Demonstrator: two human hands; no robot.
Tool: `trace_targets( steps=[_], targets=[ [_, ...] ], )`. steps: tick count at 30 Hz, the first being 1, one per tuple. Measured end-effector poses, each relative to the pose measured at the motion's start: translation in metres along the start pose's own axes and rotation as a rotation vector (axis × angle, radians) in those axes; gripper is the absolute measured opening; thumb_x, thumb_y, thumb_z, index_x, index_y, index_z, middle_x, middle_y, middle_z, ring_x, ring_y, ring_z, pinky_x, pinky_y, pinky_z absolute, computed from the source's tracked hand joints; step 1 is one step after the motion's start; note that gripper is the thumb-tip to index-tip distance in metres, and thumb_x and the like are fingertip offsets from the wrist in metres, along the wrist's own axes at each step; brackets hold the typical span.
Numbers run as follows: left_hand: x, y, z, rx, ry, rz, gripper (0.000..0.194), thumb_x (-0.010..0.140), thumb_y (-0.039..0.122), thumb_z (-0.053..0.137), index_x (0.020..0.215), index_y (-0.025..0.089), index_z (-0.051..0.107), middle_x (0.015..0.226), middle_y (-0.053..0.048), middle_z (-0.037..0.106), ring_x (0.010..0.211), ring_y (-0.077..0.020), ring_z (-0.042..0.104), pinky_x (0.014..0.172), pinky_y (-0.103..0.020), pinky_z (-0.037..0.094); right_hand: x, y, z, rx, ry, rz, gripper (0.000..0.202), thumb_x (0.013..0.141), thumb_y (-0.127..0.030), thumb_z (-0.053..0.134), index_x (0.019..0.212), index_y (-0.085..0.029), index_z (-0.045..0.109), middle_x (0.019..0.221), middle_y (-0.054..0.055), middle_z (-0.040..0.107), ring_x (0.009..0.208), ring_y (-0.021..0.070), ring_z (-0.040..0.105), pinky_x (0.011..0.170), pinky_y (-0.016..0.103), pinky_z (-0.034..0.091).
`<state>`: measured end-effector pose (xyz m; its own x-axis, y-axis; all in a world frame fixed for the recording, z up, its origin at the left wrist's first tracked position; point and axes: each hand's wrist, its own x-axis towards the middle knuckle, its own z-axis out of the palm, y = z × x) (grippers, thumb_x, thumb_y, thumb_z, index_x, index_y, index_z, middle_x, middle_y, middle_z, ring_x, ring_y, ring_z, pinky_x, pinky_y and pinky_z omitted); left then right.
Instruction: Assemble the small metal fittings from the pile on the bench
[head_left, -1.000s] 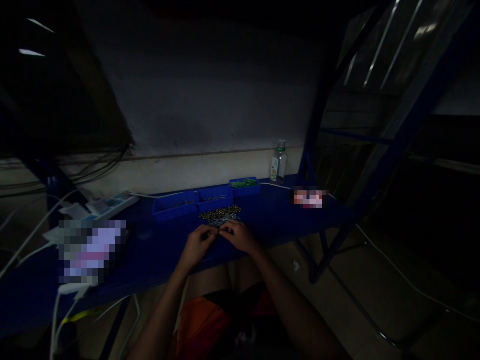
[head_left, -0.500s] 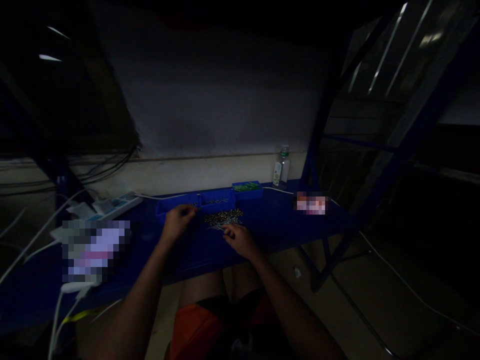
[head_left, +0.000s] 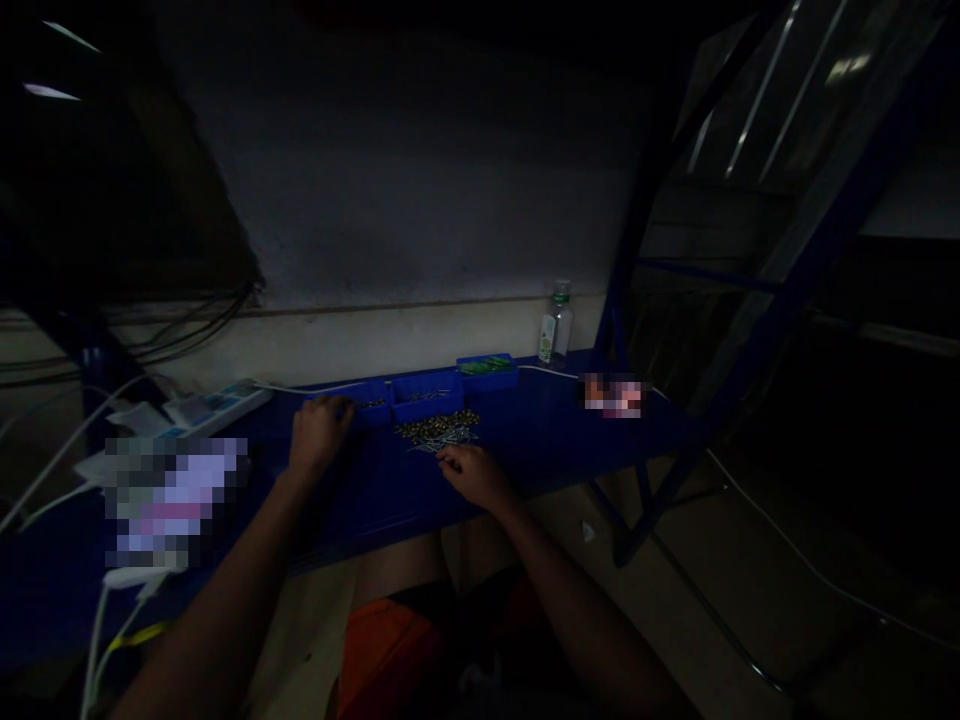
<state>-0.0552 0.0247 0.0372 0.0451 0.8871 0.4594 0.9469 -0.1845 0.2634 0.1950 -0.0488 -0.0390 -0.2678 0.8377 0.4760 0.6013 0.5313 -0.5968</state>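
Observation:
My left hand (head_left: 319,435) is at the left end of a blue bin (head_left: 381,410) that holds small brass-coloured pieces. Its fingers are curled together, and whatever they hold is hidden. My right hand (head_left: 472,474) rests at the near edge of a pile of thin silver screws or pins (head_left: 442,440), thumb and fingertips pinched; anything between them is too small to make out. Just behind the silver pieces lies a heap of brass-coloured small parts (head_left: 439,424). A second blue bin (head_left: 429,404) beside the first contains a few silver pieces.
On the blue table (head_left: 540,435), a blue box (head_left: 487,378) of green items stands at the back, near a clear bottle (head_left: 556,328). A power strip (head_left: 225,402) with plugs and cables lies at the left. Blurred-out items sit at both sides.
My left hand has moved left, from in front of the blue bin to its left end. My right hand stays by the silver pile. The view has shifted slightly.

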Motion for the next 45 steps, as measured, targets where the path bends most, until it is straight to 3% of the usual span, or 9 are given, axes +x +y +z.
trace_targets(
  steps=[1, 4, 8, 12, 16, 23, 29, 40, 45],
  targets=[
    [-0.004, 0.005, -0.001, 0.014, -0.011, 0.062, 0.035, 0.082, 0.037, 0.042, 0.101, 0.016, 0.062, 0.106, -0.013, 0.062, 0.097, -0.0262, 0.055, 0.084, -0.032, 0.039, 0.000, 0.000, 0.000, 0.001, 0.004, 0.003, 0.016, 0.080, -0.020, 0.052, 0.094, -0.023, 0.062, 0.089, 0.001, 0.066, 0.082, 0.0136, 0.059, 0.075, 0.024, 0.044],
    [-0.016, 0.019, 0.006, -0.061, -0.274, 0.213, 0.031, 0.079, 0.038, 0.045, 0.093, 0.019, 0.065, 0.095, -0.007, 0.067, 0.084, -0.0230, 0.060, 0.074, -0.026, 0.043, -0.001, -0.002, 0.000, 0.003, 0.011, -0.001, 0.015, 0.081, -0.019, 0.052, 0.092, -0.023, 0.062, 0.089, 0.001, 0.066, 0.081, 0.0134, 0.059, 0.074, 0.023, 0.043],
    [-0.028, 0.032, 0.026, -0.161, -0.439, 0.237, 0.025, 0.076, 0.037, 0.050, 0.083, 0.020, 0.066, 0.084, -0.005, 0.069, 0.075, -0.0224, 0.062, 0.065, -0.025, 0.042, -0.001, -0.002, -0.001, 0.015, 0.013, -0.020, 0.015, 0.081, -0.018, 0.051, 0.090, -0.022, 0.062, 0.089, 0.001, 0.066, 0.080, 0.0130, 0.059, 0.073, 0.022, 0.043],
    [-0.036, 0.040, 0.036, -0.152, -0.408, 0.157, 0.021, 0.075, 0.034, 0.050, 0.075, 0.021, 0.065, 0.077, -0.007, 0.068, 0.072, -0.0228, 0.063, 0.061, -0.025, 0.039, 0.000, -0.002, -0.002, 0.013, 0.007, -0.010, 0.015, 0.081, -0.018, 0.051, 0.090, -0.023, 0.062, 0.089, 0.001, 0.066, 0.080, 0.0130, 0.059, 0.074, 0.022, 0.043],
    [-0.044, 0.045, 0.030, -0.160, -0.355, 0.153, 0.023, 0.078, 0.035, 0.047, 0.075, 0.020, 0.065, 0.079, -0.008, 0.068, 0.073, -0.0223, 0.063, 0.061, -0.024, 0.039, 0.000, -0.003, -0.003, 0.018, 0.008, -0.003, 0.014, 0.081, -0.019, 0.050, 0.089, -0.022, 0.062, 0.088, 0.001, 0.066, 0.080, 0.0128, 0.059, 0.073, 0.022, 0.043],
    [-0.073, 0.068, 0.028, -0.257, -0.159, 0.024, 0.029, 0.081, 0.040, 0.043, 0.083, 0.020, 0.064, 0.084, -0.007, 0.069, 0.075, -0.0214, 0.063, 0.064, -0.024, 0.042, 0.000, -0.006, -0.002, 0.000, 0.035, -0.027, 0.021, 0.081, -0.024, 0.053, 0.102, -0.023, 0.057, 0.086, 0.000, 0.063, 0.078, 0.0130, 0.057, 0.072, 0.022, 0.042],
    [-0.088, 0.082, 0.034, -0.532, -0.243, 0.182, 0.024, 0.079, 0.034, 0.047, 0.089, 0.020, 0.064, 0.089, -0.003, 0.068, 0.080, -0.0182, 0.061, 0.072, -0.024, 0.044, 0.001, -0.004, -0.003, -0.009, 0.046, -0.036, 0.014, 0.083, -0.021, 0.050, 0.095, -0.022, 0.057, 0.087, 0.001, 0.061, 0.080, 0.0126, 0.055, 0.074, 0.022, 0.041],
    [-0.086, 0.081, 0.035, -0.765, -0.344, 0.155, 0.031, 0.078, 0.037, 0.052, 0.097, 0.015, 0.063, 0.087, -0.004, 0.067, 0.072, -0.0162, 0.060, 0.067, -0.025, 0.045, -0.002, -0.004, -0.005, -0.082, -0.059, -0.076, 0.008, 0.084, -0.023, 0.050, 0.086, -0.020, 0.058, 0.088, 0.002, 0.061, 0.082, 0.0129, 0.055, 0.073, 0.022, 0.038],
    [-0.085, 0.078, 0.038, -0.727, -0.305, 0.158, 0.029, 0.077, 0.041, 0.054, 0.088, 0.016, 0.065, 0.085, -0.004, 0.067, 0.078, -0.0183, 0.060, 0.072, -0.026, 0.044, -0.002, -0.006, -0.003, -0.091, -0.038, -0.049, 0.013, 0.087, -0.026, 0.047, 0.087, -0.020, 0.059, 0.089, 0.003, 0.062, 0.083, 0.0131, 0.056, 0.074, 0.022, 0.038]
  ],
)
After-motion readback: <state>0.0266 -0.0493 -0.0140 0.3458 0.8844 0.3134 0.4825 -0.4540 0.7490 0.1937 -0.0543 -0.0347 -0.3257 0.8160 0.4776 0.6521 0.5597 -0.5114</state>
